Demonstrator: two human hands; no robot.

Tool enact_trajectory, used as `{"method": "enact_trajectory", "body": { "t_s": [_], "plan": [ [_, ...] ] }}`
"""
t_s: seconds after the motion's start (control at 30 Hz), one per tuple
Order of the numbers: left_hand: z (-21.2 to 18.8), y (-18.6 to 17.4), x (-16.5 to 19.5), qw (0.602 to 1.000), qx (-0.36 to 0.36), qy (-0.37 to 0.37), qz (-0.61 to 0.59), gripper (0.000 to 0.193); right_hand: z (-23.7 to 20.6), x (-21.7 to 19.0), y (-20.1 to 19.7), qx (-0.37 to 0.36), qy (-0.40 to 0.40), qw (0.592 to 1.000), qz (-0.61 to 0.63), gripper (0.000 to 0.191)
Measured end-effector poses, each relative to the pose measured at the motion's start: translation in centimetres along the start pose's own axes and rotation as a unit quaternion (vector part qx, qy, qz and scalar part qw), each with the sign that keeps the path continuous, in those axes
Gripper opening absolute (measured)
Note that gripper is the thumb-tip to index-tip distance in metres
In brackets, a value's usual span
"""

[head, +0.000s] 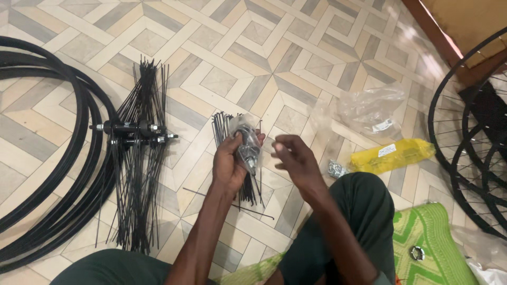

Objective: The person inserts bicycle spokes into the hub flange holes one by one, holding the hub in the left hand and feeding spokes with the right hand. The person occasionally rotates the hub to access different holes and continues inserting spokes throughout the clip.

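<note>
My left hand grips a metal wheel hub wrapped in clear plastic, held upright over the tiled floor. My right hand hovers just to its right, fingers pinched together near the plastic; whether they hold anything small is unclear. Beneath the hands lies a bundle of loose black spokes on the floor. Left of it rest two black hubs with spokes fanned out.
Black rims lie stacked at the left; spoked wheels stand at the right. A clear plastic bag, a yellow packet and small metal nipples lie near my knee. A green mat carries a metal ring.
</note>
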State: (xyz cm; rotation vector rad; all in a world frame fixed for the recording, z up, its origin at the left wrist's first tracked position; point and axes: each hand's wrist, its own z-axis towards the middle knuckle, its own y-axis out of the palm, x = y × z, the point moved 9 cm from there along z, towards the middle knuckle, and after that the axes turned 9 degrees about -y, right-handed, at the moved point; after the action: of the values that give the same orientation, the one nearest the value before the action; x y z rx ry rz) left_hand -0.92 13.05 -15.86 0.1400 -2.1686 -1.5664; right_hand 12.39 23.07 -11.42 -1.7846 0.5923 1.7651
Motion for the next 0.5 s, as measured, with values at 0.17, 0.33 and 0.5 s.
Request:
{"method": "enact_trajectory", "body": {
  "t_s": [0.17,0.33,0.5],
  "plan": [
    [0.0,0.4,-0.9,0.998,-0.042,-0.03,0.032,0.043,3.6,-3.1,2.5,-0.017,-0.041,0.999,-0.029,0.039],
    [-0.3,0.7,-1.4,0.992,-0.023,-0.048,0.116,0.047,5.6,-3.3,2.5,-0.025,-0.034,0.999,0.011,0.027],
    [-1.2,3.1,-1.5,0.983,-0.063,-0.08,0.152,0.057,5.8,-5.7,1.0,-0.001,-0.078,0.997,-0.005,0.019]
  ]
}}
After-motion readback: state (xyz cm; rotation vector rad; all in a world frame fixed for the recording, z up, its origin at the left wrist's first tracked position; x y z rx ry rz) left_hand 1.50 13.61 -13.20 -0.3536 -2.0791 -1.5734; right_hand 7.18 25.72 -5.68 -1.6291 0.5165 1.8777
